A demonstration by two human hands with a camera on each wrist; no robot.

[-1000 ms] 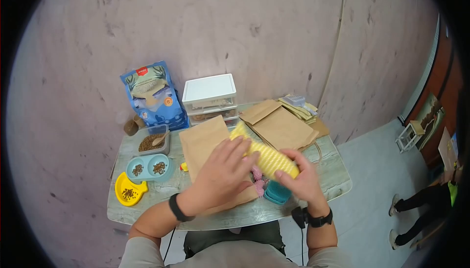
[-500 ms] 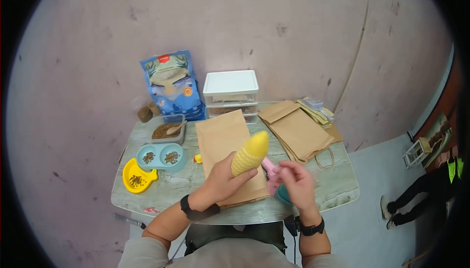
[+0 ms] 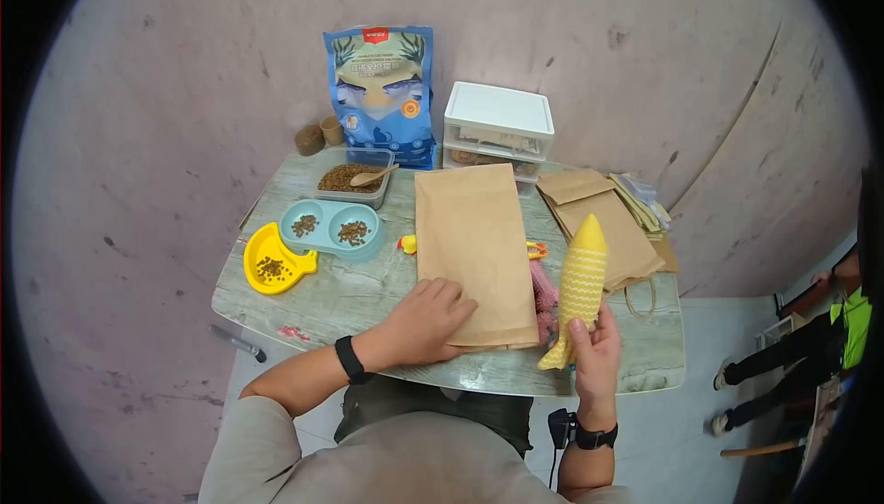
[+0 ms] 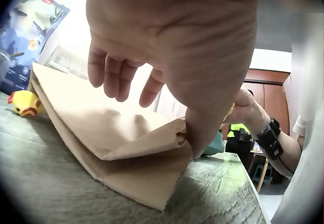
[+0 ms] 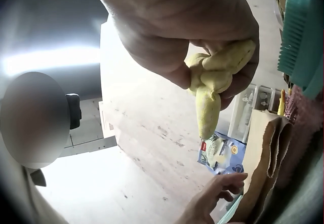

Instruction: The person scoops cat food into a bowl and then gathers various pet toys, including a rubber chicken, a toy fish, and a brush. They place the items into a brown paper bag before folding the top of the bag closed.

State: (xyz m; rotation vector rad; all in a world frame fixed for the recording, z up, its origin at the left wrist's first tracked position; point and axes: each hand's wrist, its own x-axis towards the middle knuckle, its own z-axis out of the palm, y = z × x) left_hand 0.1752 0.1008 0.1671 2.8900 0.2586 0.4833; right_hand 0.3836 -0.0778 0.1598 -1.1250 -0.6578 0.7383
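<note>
My right hand [image 3: 600, 357] grips a yellow fish-shaped plush toy [image 3: 585, 269] near its tail. The fish stands head up, with pale wavy lines across its body; its forked tail shows between the fingers in the right wrist view. A flat brown paper bag [image 3: 474, 246] lies in the middle of the table. My left hand [image 3: 424, 324] is at the bag's lower left, fingers extended over it and thumb beside its near end. The left wrist view shows the bag's folded, jagged mouth [image 4: 167, 148]. A yellow toy with a beak [image 3: 408, 243] peeks out left of the bag.
At left are a yellow dish [image 3: 293, 276], a blue double bowl [image 3: 318, 210] and a kibble tub [image 3: 388, 196]. Behind stand a blue food bag [image 3: 382, 108] and white drawers [image 3: 499, 108]. Right are more paper bags [image 3: 589, 219]; a pink bristly item [image 3: 543, 297] lies nearer.
The fish has passed from the left hand to the right and moved right, now upright. The left hand has come down to the paper bag. The right hand has left the pink item.
</note>
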